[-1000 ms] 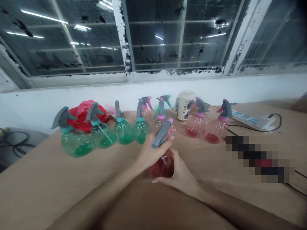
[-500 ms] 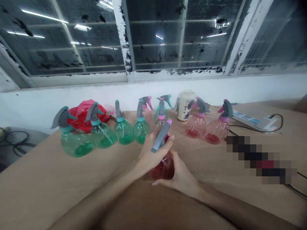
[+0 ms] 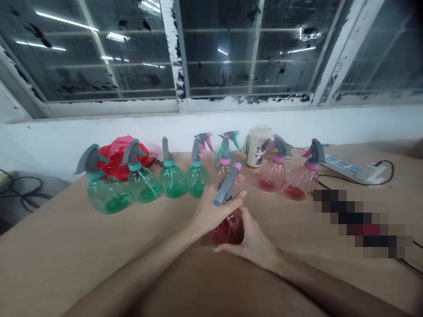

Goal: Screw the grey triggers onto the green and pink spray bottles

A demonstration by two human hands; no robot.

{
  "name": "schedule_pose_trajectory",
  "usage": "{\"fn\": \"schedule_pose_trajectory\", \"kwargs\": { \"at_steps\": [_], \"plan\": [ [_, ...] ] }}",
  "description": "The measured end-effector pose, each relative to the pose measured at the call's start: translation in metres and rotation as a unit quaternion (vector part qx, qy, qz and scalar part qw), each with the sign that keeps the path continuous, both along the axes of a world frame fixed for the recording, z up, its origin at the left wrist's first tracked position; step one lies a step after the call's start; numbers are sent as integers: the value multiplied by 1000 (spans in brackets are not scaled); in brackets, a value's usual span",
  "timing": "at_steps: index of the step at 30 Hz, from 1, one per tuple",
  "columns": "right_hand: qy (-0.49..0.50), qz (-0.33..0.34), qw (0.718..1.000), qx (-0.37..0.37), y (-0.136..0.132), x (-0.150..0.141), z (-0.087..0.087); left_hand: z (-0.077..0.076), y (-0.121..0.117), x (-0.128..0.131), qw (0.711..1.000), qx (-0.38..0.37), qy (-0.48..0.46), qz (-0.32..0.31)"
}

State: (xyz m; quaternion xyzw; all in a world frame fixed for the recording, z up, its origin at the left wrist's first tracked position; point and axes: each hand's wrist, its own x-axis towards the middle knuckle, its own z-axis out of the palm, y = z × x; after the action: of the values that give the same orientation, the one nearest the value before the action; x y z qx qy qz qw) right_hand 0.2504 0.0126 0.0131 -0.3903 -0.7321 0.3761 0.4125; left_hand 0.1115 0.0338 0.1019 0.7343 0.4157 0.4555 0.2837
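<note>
A pink spray bottle (image 3: 226, 232) with dark red liquid stands on the table in front of me. Its grey trigger head (image 3: 226, 186) has a pink nozzle tip pointing away from me. My left hand (image 3: 216, 211) is closed around the neck just under the head, thumb on the near side and some fingertips showing beyond it. The collar is hidden by that hand. Lower down, my right hand (image 3: 256, 240) wraps the bottle's body from the right, thumb and fingers apart around it. Directly behind stands another pink spray bottle (image 3: 224, 166), partly covered.
Green spray bottles (image 3: 173, 181) line up on the left before a red plastic bag (image 3: 120, 152). Pink spray bottles (image 3: 271, 174), a paper cup (image 3: 259, 147) and a power strip (image 3: 355, 169) are to the right. A blurred-out patch (image 3: 366, 229) covers something near a black cable.
The whole scene has shifted slightly right as my head moved. Both hands keep their hold on the pink spray bottle; the left fingertips now show beyond its head.
</note>
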Motion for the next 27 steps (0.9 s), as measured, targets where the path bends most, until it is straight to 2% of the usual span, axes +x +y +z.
{"fn": "schedule_pose_trajectory", "kwargs": {
  "at_steps": [5, 15, 22, 27],
  "plan": [
    [2, 4, 1000, 6, 1, -1, -3, 0, 2, 0, 1000, -4, -4, 4],
    [-5, -1, 1000, 27, -1, -2, -2, 14, -7, 5, 998, -12, 14, 52],
    [-15, -10, 1000, 25, 1, -1, -4, 7, 1, 1, 999, -8, 32, 16],
    [-35, -4, 999, 9, -1, 0, 5, 7, 0, -6, 999, -15, 50, -10]
  ]
}}
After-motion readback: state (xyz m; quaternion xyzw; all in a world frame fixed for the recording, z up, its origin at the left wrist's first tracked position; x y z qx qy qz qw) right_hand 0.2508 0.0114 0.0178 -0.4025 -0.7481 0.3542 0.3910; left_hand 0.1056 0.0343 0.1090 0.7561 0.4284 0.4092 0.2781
